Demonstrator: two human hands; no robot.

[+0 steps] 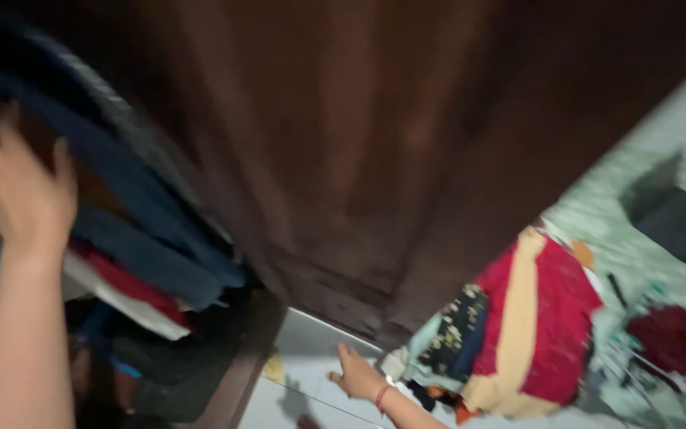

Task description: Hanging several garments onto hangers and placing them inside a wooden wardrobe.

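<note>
The view is blurred. My left hand (13, 187) is raised at the far left with its fingers spread, pressed against a stack of folded clothes (148, 254) in blue, red and white on a wardrobe shelf. It grips nothing that I can see. A brown wooden wardrobe door (375, 159) fills the middle of the view. My right hand (355, 373), with a red thread around the wrist, reaches up to the door's lower edge. Its fingertips are at or just under that edge, and the blur hides whether they grip it.
A red and yellow cloth (537, 326) lies bunched at the right on a green patterned sheet (605, 214). A dark maroon garment (680, 342) and a flat black object (676, 214) lie further right. More dark clothes (160, 365) fill the shelf below the stack.
</note>
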